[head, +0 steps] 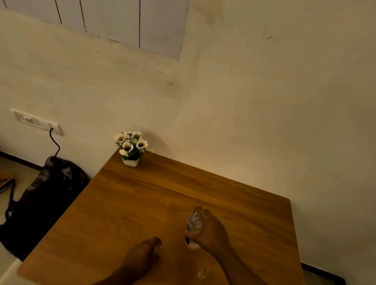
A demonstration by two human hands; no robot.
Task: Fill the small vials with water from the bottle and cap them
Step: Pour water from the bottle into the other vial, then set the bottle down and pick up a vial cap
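Our right hand (209, 232), fingers clamped around the clear bottle (194, 222) at the bench's (152, 197) four o'clock, seems ready to pour, needing aim at the vial (202, 273) nearby; left hand (144, 253) fingers together, empty.

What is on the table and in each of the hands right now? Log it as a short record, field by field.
surface: wooden table
right hand: wrapped around a clear bottle, which is upright on the table
left hand: resting on the table, fingers bunched; whether it holds anything cannot be told
vial: one small clear vial standing on the table nearer the person than the bottle, untouched; cap and fill level too blurred to tell
far corner: potted white flowers
beside table: dark bag on the floor
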